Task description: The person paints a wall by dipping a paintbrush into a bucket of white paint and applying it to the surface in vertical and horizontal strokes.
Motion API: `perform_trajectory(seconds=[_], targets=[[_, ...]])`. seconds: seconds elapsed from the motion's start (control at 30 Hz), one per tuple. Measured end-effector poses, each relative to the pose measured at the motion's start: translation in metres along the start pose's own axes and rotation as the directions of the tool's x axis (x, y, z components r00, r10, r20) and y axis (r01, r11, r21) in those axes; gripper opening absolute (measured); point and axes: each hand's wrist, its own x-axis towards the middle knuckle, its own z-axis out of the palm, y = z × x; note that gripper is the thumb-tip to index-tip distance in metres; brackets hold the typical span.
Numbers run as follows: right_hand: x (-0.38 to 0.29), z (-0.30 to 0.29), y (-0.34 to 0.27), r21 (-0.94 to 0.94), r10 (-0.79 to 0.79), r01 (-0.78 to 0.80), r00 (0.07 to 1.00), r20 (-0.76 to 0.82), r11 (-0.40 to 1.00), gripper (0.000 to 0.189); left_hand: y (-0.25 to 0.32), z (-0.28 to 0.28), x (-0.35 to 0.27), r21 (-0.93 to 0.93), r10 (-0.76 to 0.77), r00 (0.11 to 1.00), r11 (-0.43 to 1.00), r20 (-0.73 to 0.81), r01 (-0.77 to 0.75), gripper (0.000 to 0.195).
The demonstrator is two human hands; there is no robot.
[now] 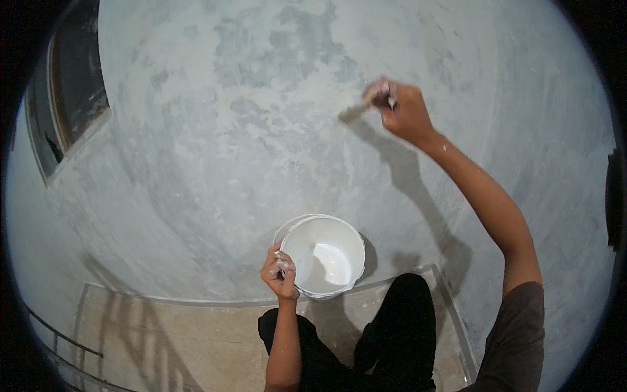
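My right hand [399,110] is raised before the wall and grips a paintbrush [353,113], its bristle end pointing left at the wall; brush and fingers are blurred. The wall [196,161] is pale grey-white with darker bare-looking patches and streaks. Lower down, my left hand [280,272] holds a white plastic bucket [360,259] by its left rim, with white smears on the fingers. White liquid or coating shows inside the bucket, partly in shadow. A thin bail handle [281,230] arcs over the bucket's far left side.
A window [73,83] with a dark frame and a sill is set in the wall at upper left. Metal railing [63,338] runs along the lower left. Beige floor tiles [220,323] meet the wall at a grey skirting. A dark object [614,201] sits at the right rim.
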Motion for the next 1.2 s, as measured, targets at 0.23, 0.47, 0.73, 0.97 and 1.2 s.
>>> perform_trajectory(seconds=[0.23,0.47,0.73,0.97,1.2], targets=[[0.091,-0.014,0.008,-0.291,-0.196,0.114,0.943,-0.270,0.950,0.026,0.008,0.003,0.002,0.003,-0.022,1.000,1.000,-0.023,0.022,0.018],[0.007,0.019,0.029,-0.377,-0.380,0.322,0.921,-0.089,0.868,0.038,0.012,0.004,0.000,0.005,-0.019,0.998,1.000,-0.062,0.020,0.018],[-0.048,0.005,-0.059,-0.179,0.010,0.018,0.988,0.153,0.984,0.034,0.007,0.004,0.004,-0.081,-0.024,0.998,0.996,0.058,0.029,0.019],[-0.078,0.004,-0.127,0.190,0.235,-0.239,0.971,0.044,0.952,0.009,0.027,-0.002,0.015,-0.073,-0.040,0.992,0.996,0.121,0.049,0.016],[-0.105,0.018,-0.158,0.465,0.461,-0.600,0.799,0.386,0.651,0.011,0.042,-0.004,0.011,-0.157,-0.107,0.978,0.978,0.177,0.136,0.017]])
